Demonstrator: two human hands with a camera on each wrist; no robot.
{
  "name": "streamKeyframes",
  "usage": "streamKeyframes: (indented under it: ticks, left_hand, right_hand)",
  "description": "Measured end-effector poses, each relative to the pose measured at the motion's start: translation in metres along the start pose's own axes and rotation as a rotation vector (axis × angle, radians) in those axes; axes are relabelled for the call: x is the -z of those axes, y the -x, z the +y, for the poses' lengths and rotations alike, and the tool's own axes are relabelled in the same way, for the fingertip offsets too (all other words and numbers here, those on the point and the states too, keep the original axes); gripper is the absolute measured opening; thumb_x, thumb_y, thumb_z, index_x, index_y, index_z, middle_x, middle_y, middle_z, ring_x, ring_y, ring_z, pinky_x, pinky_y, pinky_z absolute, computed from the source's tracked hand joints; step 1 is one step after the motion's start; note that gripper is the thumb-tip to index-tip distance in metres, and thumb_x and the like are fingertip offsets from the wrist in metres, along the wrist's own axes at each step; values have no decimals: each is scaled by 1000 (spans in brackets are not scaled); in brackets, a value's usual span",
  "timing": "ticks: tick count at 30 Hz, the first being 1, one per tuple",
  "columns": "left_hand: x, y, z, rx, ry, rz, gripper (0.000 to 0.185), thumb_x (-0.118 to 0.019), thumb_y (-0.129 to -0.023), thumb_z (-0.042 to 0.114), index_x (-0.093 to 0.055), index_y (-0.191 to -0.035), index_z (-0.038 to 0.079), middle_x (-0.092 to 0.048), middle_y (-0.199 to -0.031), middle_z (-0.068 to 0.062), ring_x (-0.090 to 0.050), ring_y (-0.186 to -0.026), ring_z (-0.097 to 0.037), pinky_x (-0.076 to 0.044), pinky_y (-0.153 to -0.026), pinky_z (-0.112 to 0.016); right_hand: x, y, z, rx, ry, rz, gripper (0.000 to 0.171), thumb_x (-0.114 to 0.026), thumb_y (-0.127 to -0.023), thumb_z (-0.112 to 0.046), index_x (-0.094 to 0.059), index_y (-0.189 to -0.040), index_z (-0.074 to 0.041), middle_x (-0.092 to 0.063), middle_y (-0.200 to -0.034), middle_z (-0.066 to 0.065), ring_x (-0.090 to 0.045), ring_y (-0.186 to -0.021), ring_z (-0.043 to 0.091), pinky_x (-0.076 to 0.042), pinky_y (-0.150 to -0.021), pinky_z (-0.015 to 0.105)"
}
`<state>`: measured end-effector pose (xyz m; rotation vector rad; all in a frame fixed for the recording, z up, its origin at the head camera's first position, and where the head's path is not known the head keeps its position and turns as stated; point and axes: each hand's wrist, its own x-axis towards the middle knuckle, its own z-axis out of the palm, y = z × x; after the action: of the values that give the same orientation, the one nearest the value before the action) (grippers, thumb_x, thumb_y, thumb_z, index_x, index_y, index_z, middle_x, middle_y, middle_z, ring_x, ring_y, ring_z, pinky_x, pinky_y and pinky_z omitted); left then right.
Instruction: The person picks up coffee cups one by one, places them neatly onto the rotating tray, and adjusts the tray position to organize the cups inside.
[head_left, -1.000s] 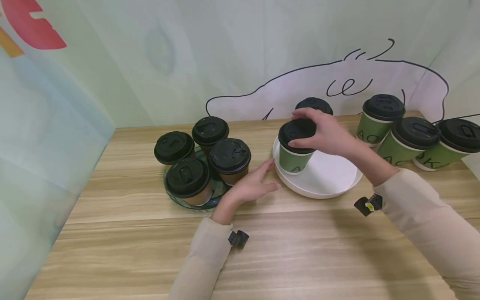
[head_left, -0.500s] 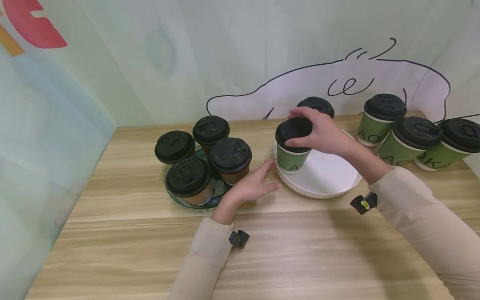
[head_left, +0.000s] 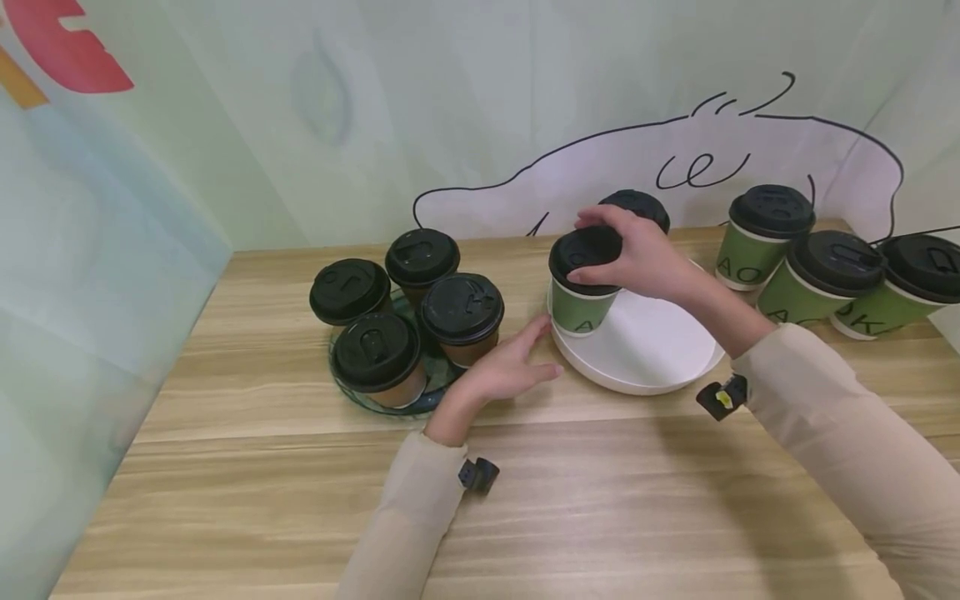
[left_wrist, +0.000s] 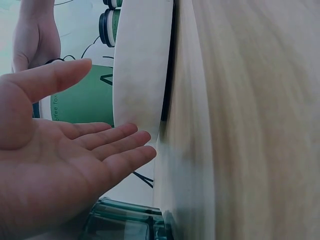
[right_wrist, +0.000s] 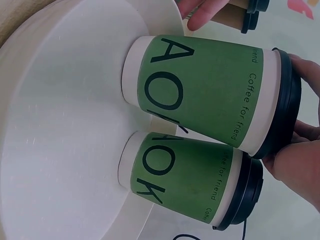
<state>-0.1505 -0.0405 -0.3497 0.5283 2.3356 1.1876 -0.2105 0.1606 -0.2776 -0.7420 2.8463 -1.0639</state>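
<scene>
A green paper cup (head_left: 579, 303) (right_wrist: 210, 95) with a black lid stands at the left edge of a white plate (head_left: 652, 346) (right_wrist: 55, 130). My right hand (head_left: 630, 254) grips its lid from above, fingers curled round the rim. A second green cup (head_left: 637, 207) (right_wrist: 185, 177) stands behind it on the plate. My left hand (head_left: 510, 362) (left_wrist: 75, 160) lies flat on the wooden table, fingers straight, fingertips at the plate's left rim (left_wrist: 142, 75), holding nothing.
A green glass plate (head_left: 420, 392) carrying several brown cups with black lids (head_left: 461, 321) sits just left of my left hand. Three more green cups (head_left: 813, 279) stand at the back right. A printed curtain hangs behind the table.
My right hand has shifted the gripped green cup slightly left and back on the white plate. The left hand has stayed in place.
</scene>
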Motion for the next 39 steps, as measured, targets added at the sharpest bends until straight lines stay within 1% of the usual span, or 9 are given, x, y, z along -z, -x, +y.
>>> streamKeyframes:
  ticks: [8, 20, 30, 39]
  left_hand:
    - [-1, -1, 0, 4, 12, -1, 70, -57, -90, 14, -16, -145, 2, -24, -148, -13, -23, -134, -21, -21, -108, -32]
    - [-1, -1, 0, 4, 11, -1, 70, -57, -90, 14, -16, -145, 3, -23, -148, -12, -24, -134, -21, -22, -107, -32]
    - [-1, -1, -1, 9, 19, -2, 70, -57, -90, 14, -15, -145, 3, -23, -148, -13, -23, -134, -21, -22, -107, -33]
    - [-2, -2, -2, 1, 11, 0, 70, -57, -90, 15, -15, -145, 3, -21, -149, -12, -23, -134, -21, -21, -108, -32]
  right_hand:
    - [-1, 0, -2, -4, -9, 1, 71, -77, -73, -17, -41, -131, 1, -49, -128, 17, -38, -123, 32, -29, -102, 47]
    - [3, 3, 1, -2, -22, -26, 74, -77, -73, -18, -39, -134, 0, -46, -132, 17, -37, -125, 30, -28, -103, 45]
    - [7, 8, 1, 1, -17, -53, 74, -76, -74, -16, -38, -134, 0, -42, -135, 16, -35, -126, 30, -27, -103, 47]
    - [6, 6, 0, 16, -17, -45, 73, -76, -74, -16, -38, -134, 2, -41, -136, 17, -35, -125, 31, -28, -103, 46]
